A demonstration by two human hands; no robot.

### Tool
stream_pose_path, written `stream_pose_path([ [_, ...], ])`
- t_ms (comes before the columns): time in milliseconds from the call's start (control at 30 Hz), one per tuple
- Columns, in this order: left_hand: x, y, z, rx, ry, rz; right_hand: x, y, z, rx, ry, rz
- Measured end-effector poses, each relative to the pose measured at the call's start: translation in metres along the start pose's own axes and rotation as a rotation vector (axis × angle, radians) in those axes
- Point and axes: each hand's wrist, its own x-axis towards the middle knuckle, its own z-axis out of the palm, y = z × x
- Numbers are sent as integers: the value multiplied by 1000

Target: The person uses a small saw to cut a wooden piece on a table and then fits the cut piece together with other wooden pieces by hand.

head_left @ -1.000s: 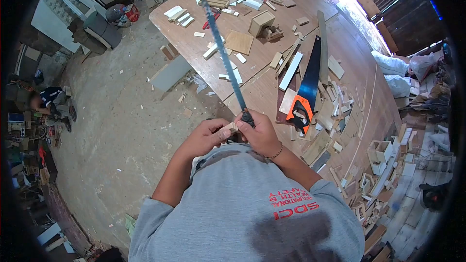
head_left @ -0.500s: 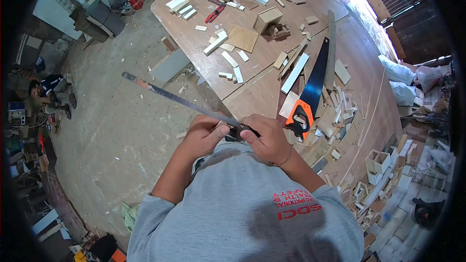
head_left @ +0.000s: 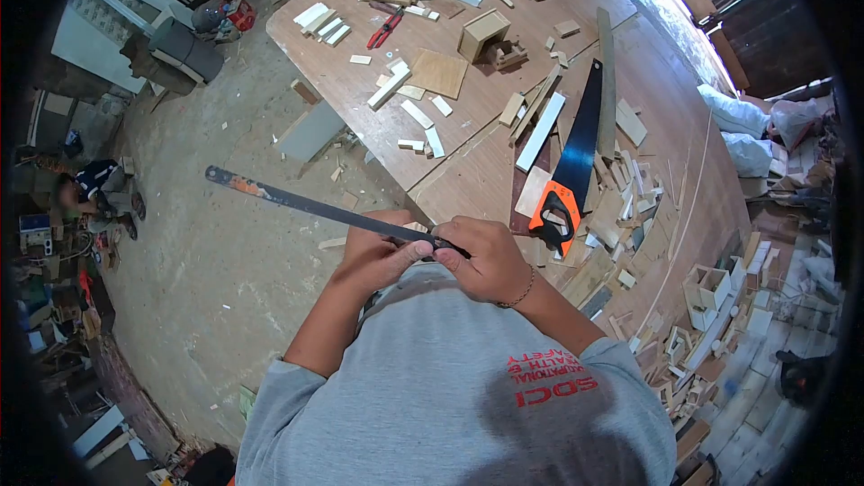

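A long, narrow dark blade (head_left: 315, 208) with worn orange marks near its tip points up and left from my hands, in front of my grey shirt. My right hand (head_left: 483, 259) is wrapped round the dark end of the blade, which is mostly hidden by the fingers. My left hand (head_left: 382, 255) is closed beside it, thumb against the blade near that same end. An orange-handled saw (head_left: 572, 166) lies on the table to the right of my hands.
The wooden table (head_left: 360, 117) carries many wood offcuts, red-handled pliers (head_left: 385, 27), a thin square board (head_left: 438, 73) and a small wooden box (head_left: 483, 33). Another person (head_left: 97, 189) is low down at the far left. Wood frames (head_left: 706, 292) lie at the right.
The blade has turned slightly, its tip now lower and further left, and its flat side shows more. Both hands stay closed at its near end. The view has shifted a little.
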Motion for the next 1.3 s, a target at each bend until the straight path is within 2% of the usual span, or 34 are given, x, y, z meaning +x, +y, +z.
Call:
stream_pose_path([
  [67, 1, 2, 3, 31, 25, 13, -1, 1, 2, -16, 23, 8],
  [167, -1, 1, 7, -107, 92, -11, -1, 0, 2, -20, 34, 34],
  [233, -1, -1, 4, -29, 100, -30, 1, 0, 2, -11, 27, 52],
  [333, 6, -6, -4, 45, 129, -9, 3, 18, 11, 20, 132, 105],
  [400, 7, -19, -8, -20, 146, -53, -1, 50, 18, 130, 285, 401],
  [467, 9, -19, -17, -61, 139, -156, -12, 75, 17, 103, 338, 437],
  [567, 6, -49, -34, -66, 77, -214, -33, 101, 17, 135, 412, 537],
  [733, 7, -66, -52, -232, 154, -249, -55, 135, 34, 290, 488, 655],
  [800, 12, -71, -61, -280, 184, -260, -53, 141, 40, 422, 526, 821],
  [900, 29, -73, -79, -284, 217, -185, -48, 164, 52, 464, 535, 864],
  [1133, 80, -71, -131, -381, 210, -19, -27, 213, 71, 384, 580, 1027],
  [1200, 95, -72, -148, -410, 232, 0, -32, 237, 81, 190, 503, 1047],
  [1233, 102, -73, -156, -492, 261, 27, -38, 250, 89, 196, 510, 1049],
  [1300, 115, -73, -170, -574, 281, 55, -49, 265, 106, -39, 431, 1153],
])
